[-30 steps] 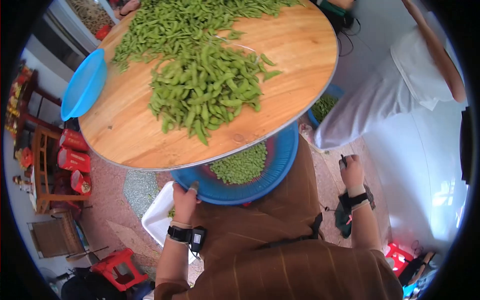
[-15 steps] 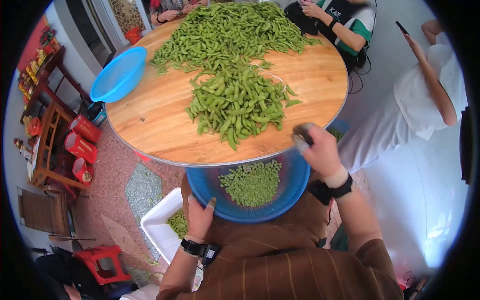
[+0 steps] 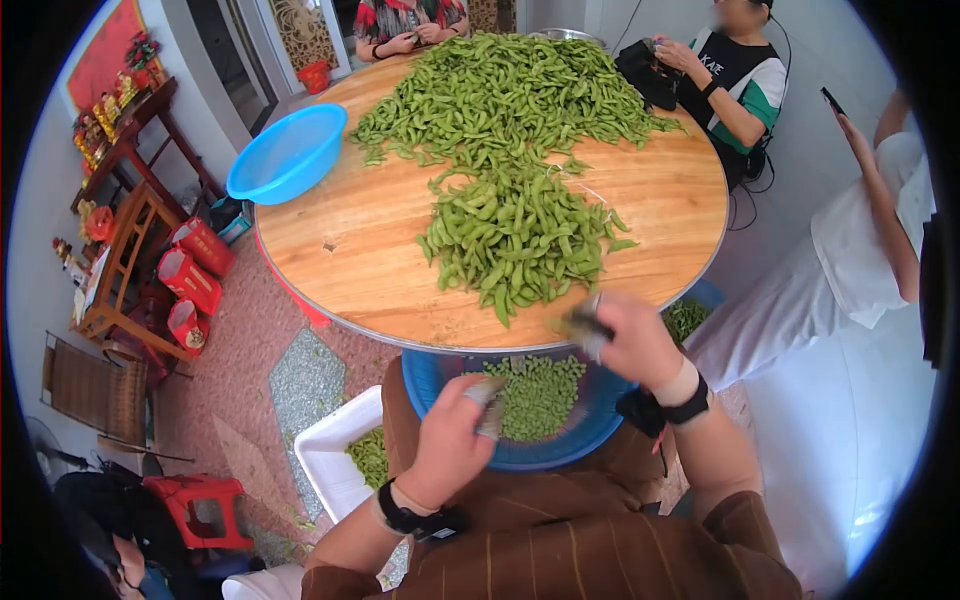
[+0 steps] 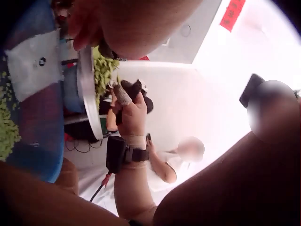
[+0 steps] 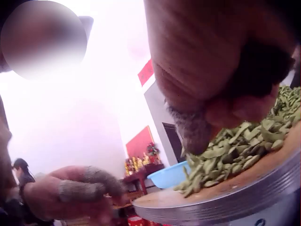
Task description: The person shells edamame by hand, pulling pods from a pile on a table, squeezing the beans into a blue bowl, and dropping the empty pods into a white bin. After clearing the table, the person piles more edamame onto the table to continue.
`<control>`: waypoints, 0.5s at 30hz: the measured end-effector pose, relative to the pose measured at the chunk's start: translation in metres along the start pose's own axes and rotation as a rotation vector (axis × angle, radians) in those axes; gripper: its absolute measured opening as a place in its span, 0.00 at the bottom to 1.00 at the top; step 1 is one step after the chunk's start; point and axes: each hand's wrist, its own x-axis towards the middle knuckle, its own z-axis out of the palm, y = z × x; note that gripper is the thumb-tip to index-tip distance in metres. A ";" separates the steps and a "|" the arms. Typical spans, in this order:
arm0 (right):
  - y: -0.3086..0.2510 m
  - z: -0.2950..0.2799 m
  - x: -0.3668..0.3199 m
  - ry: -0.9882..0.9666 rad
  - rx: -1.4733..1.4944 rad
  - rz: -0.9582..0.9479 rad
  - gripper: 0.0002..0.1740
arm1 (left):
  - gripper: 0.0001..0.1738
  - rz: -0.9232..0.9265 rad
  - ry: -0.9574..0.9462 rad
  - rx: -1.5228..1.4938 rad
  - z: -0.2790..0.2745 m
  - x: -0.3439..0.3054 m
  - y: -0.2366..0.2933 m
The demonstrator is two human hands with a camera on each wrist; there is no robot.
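Observation:
My left hand (image 3: 455,440) is over the near left of a blue basin (image 3: 415,375), grey wraps on its fingers. In the right wrist view its wrapped fingers (image 5: 82,188) are loosely bent, with nothing seen in them. Shelled green beans (image 3: 540,400) lie in the basin on my lap. My right hand (image 3: 640,340), blurred, is at the table's near edge beside a small heap of green soybean pods (image 3: 515,235). Its curled fingers grip a small black object (image 3: 592,325) whose kind does not show. A wrap covers a digit (image 5: 188,125) there too.
A larger pod heap (image 3: 520,90) covers the far part of the round wooden table (image 3: 340,280). A light blue basin (image 3: 290,155) stands at its left edge. A white bin (image 3: 325,450) with pods is on the floor. People are around the table; red stools (image 3: 200,510) stand behind left.
The right hand has come from low on the right up to the table edge by the pods. My left hand has left the basin's rim and risen over it. The view has shifted.

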 end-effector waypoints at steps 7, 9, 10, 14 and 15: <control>-0.009 0.001 -0.058 -0.093 0.254 -0.098 0.14 | 0.13 0.172 -0.363 -0.106 0.031 0.025 0.024; -0.014 0.001 -0.066 -0.051 0.323 0.080 0.12 | 0.12 0.137 -0.491 -0.162 0.036 0.026 0.024; -0.015 0.003 -0.072 -0.011 0.382 0.252 0.10 | 0.10 0.014 -0.482 -0.280 0.038 0.028 0.025; -0.018 0.012 -0.085 -0.181 0.786 0.535 0.17 | 0.11 -0.423 -0.462 -0.690 0.043 0.025 0.025; -0.015 0.020 -0.087 -0.189 0.738 0.449 0.21 | 0.11 -0.456 -0.449 -0.722 0.045 0.023 0.022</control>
